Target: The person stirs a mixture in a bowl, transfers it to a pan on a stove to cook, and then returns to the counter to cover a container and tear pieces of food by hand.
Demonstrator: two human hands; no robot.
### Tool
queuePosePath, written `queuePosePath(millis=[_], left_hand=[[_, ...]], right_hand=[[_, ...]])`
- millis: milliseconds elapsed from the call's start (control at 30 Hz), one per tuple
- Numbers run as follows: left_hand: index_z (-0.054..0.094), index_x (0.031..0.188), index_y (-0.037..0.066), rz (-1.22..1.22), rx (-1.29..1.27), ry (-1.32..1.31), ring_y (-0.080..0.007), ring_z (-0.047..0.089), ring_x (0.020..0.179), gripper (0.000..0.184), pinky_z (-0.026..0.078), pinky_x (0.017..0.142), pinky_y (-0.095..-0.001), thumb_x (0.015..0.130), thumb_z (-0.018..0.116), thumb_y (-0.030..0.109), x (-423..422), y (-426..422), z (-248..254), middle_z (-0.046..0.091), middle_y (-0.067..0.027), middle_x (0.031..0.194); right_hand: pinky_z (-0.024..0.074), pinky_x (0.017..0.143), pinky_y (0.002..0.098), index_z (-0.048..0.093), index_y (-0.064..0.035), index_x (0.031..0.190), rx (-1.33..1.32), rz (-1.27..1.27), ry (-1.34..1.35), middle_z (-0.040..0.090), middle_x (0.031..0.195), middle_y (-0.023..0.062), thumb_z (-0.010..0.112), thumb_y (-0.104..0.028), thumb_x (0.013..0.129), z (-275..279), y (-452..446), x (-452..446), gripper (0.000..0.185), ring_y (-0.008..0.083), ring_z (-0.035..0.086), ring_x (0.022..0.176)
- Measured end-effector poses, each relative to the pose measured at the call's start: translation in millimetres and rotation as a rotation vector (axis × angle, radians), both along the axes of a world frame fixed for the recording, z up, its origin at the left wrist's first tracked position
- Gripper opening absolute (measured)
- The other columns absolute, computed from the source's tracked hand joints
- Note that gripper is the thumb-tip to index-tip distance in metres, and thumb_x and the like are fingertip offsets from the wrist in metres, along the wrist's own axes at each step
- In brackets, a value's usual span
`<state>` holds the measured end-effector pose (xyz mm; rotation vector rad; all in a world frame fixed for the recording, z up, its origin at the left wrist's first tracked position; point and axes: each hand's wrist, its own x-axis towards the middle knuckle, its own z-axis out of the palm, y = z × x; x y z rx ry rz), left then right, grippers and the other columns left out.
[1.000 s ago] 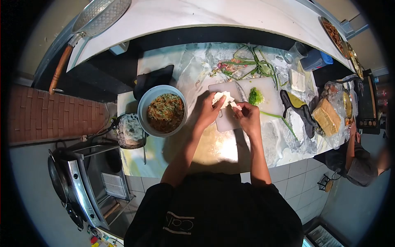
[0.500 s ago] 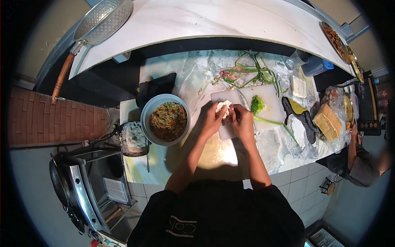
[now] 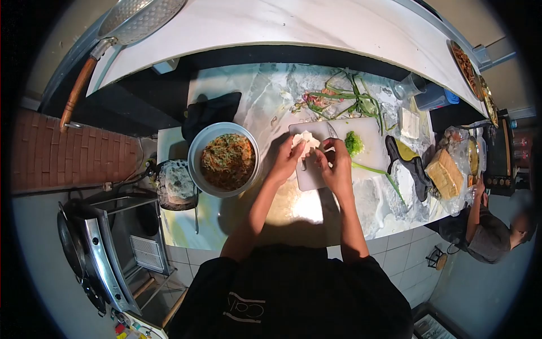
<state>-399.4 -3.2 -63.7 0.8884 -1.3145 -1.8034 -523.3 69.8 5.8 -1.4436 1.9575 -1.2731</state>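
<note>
My left hand point(image 3: 288, 158) grips a pale, ruffled piece point(image 3: 305, 144) that looks like thin dough, held above a white cutting board point(image 3: 309, 178). My right hand point(image 3: 336, 164) is close by, thumb and fingers curled in at the right edge of the piece. Whether anything is pinched there is too small to make out. On the board behind the right hand a knife blade point(image 3: 332, 130) shows in part. Chopped green onion point(image 3: 353, 143) lies in a small heap to the right. To my left stands a bowl point(image 3: 197, 176) of shredded vegetable mix point(image 3: 228, 160).
Green onion stalks point(image 3: 361, 104) lie behind the board. Rightward are a white block point(image 3: 409, 122), a black-handled tool point(image 3: 415, 175) and a wrapped tan block point(image 3: 446, 173). A co-worker point(image 3: 490, 231) is at the far right. A pan point(image 3: 132, 25) overhangs the shelf, upper left.
My right hand has drawn slightly away from the pale piece, which shows more broadly in my left hand. The whole view has shifted a little with my head.
</note>
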Motion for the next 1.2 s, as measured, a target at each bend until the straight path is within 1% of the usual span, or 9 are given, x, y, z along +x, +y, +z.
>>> queuePosePath(millis=[100, 200, 267, 400, 500, 733, 967, 1133, 1200], left_hand=[[0.05, 0.11, 0.001, 0.059, 0.109, 0.048, -0.008, 0.056, 0.079, 0.026, 0.045, 0.068, -0.0234, 0.094, 0.051, 0.021, -1, -8, 15, 0.058, -0.0029, 0.094], [0.05, 0.111, 0.001, 0.063, 0.16, 0.065, -0.0086, 0.057, 0.077, 0.029, 0.046, 0.067, -0.0247, 0.094, 0.051, 0.024, 1, -18, 21, 0.058, -0.0024, 0.095], [0.049, 0.12, 0.005, 0.057, 0.165, 0.034, -0.0105, 0.053, 0.085, 0.032, 0.045, 0.077, -0.028, 0.095, 0.047, 0.026, 4, -23, 24, 0.058, -0.0022, 0.105], [0.049, 0.119, 0.003, 0.102, 0.151, -0.05, -0.0103, 0.053, 0.085, 0.032, 0.044, 0.077, -0.0276, 0.095, 0.047, 0.025, 6, -27, 30, 0.058, -0.0035, 0.105], [0.051, 0.109, 0.0, 0.175, 0.047, -0.016, -0.0077, 0.054, 0.073, 0.031, 0.043, 0.062, -0.0243, 0.094, 0.049, 0.028, 5, -27, 32, 0.059, -0.0037, 0.089], [0.043, 0.119, -0.012, 0.11, -0.131, -0.24, -0.0232, 0.057, 0.088, 0.051, 0.045, 0.079, -0.0319, 0.093, 0.051, 0.031, 7, -33, 25, 0.061, -0.0172, 0.1], [0.047, 0.112, -0.012, -0.061, -0.439, -0.465, -0.0404, 0.058, 0.093, 0.045, 0.044, 0.078, -0.0406, 0.09, 0.053, 0.027, -5, -30, 38, 0.058, -0.03, 0.095], [0.053, 0.103, -0.004, -0.24, -0.495, -0.489, -0.0443, 0.055, 0.088, 0.031, 0.043, 0.074, -0.0466, 0.088, 0.055, 0.022, -20, -24, 45, 0.059, -0.027, 0.09], [0.054, 0.103, -0.004, -0.296, -0.496, -0.535, -0.0439, 0.055, 0.088, 0.029, 0.042, 0.074, -0.0467, 0.087, 0.055, 0.021, -22, -25, 47, 0.059, -0.0264, 0.09]], right_hand=[[0.0458, 0.056, 0.0303, 0.052, 0.0022, 0.098, 0.032, -0.093, 0.116, 0.053, 0.082, 0.0129, 0.064, 0.002, 0.078, 11, 7, -10, 0.023, 0.0191, 0.06, 0.063], [0.0434, 0.074, 0.0411, 0.056, 0.0004, 0.097, 0.064, -0.031, 0.329, 0.052, 0.091, 0.0186, 0.063, 0.007, 0.072, 3, 11, -22, 0.026, 0.0324, 0.052, 0.085], [0.0422, 0.076, 0.0429, 0.056, 0.0003, 0.096, 0.085, -0.042, 0.433, 0.051, 0.093, 0.0193, 0.061, 0.006, 0.072, -4, 16, -24, 0.026, 0.0349, 0.05, 0.087], [0.0395, 0.079, 0.0474, 0.055, 0.0008, 0.094, 0.17, -0.075, 0.545, 0.049, 0.097, 0.0219, 0.059, 0.003, 0.074, -24, 23, -32, 0.02, 0.0402, 0.045, 0.089], [0.0398, 0.076, 0.0461, 0.053, 0.0011, 0.091, 0.125, -0.063, 0.502, 0.05, 0.095, 0.0215, 0.056, 0.005, 0.076, -32, 24, -35, 0.016, 0.0397, 0.045, 0.087], [0.0401, 0.074, 0.0426, 0.051, 0.0014, 0.09, 0.145, -0.032, 0.413, 0.052, 0.088, 0.0197, 0.053, 0.01, 0.075, -5, 36, -41, 0.018, 0.0376, 0.049, 0.082], [0.0402, 0.066, 0.0446, 0.052, 0.0022, 0.094, 0.056, -0.209, 0.331, 0.048, 0.084, 0.021, 0.047, 0.012, 0.077, 23, 63, -83, 0.021, 0.0397, 0.052, 0.074], [0.0404, 0.058, 0.031, 0.055, 0.0019, 0.092, 0.109, -0.339, 0.374, 0.05, 0.076, 0.0137, 0.05, 0.014, 0.074, -3, 79, -118, 0.022, 0.0222, 0.05, 0.062], [0.041, 0.059, 0.0312, 0.055, 0.0018, 0.091, 0.101, -0.361, 0.356, 0.051, 0.075, 0.014, 0.05, 0.013, 0.074, -16, 81, -122, 0.02, 0.0228, 0.052, 0.063]])
